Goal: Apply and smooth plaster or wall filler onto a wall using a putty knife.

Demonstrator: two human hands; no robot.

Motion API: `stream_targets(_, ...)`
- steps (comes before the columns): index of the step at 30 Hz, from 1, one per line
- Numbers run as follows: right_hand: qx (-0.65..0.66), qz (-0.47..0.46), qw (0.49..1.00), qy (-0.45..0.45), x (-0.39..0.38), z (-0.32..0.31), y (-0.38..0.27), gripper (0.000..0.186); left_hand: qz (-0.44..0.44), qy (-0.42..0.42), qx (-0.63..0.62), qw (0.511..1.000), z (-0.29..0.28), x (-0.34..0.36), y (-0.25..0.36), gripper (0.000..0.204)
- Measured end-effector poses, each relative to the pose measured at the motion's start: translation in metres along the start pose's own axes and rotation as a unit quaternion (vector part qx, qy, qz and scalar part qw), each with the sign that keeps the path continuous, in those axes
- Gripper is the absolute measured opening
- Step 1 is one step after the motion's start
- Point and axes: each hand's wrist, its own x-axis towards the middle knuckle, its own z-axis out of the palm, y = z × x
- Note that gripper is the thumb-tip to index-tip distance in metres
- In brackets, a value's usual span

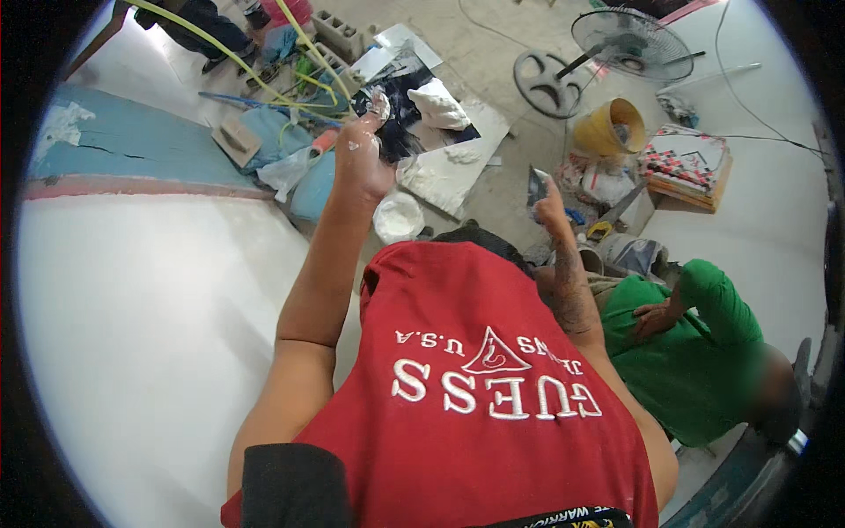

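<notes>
My left hand (pixel 363 150), smeared with white paste, grips the near left edge of a dark flat plate (pixel 407 101), thumb on top. A thick mound of white plaster (pixel 438 106) sits on that plate's right part. My right hand (pixel 553 209) is closed round a putty knife (pixel 536 187), its blade pointing up and away; the handle is hidden in my fingers. Below the plate lies a pale, plaster-smeared board (pixel 480 145) with another lump of white on it. Near my left wrist stands a white tub (pixel 399 217) of white paste.
A person in a green top (pixel 678 352) is close at my right. Beyond stand a fan (pixel 629 48), a yellow bucket (pixel 609 128) and stacked tiles (pixel 688 165). A blue ledge (pixel 167 145) runs along the left, bearing a wooden float (pixel 236 143). Yellow hoses (pixel 211 40) cross the far left.
</notes>
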Motion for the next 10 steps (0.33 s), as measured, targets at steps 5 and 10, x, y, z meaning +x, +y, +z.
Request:
stream_targets(5, 0.209, 0.099, 0.972, -0.032, 0.005, -0.006, 0.021, 0.056, -0.053, 0.09, -0.042, 0.994, -0.022, 0.013, -0.016, 0.024)
stream_targets(10, 0.156, -0.208, 0.966, 0.009, -0.018, -0.021, 0.025, 0.052, -0.086, 0.024, -0.018, 0.996, -0.021, 0.024, -0.024, 0.042)
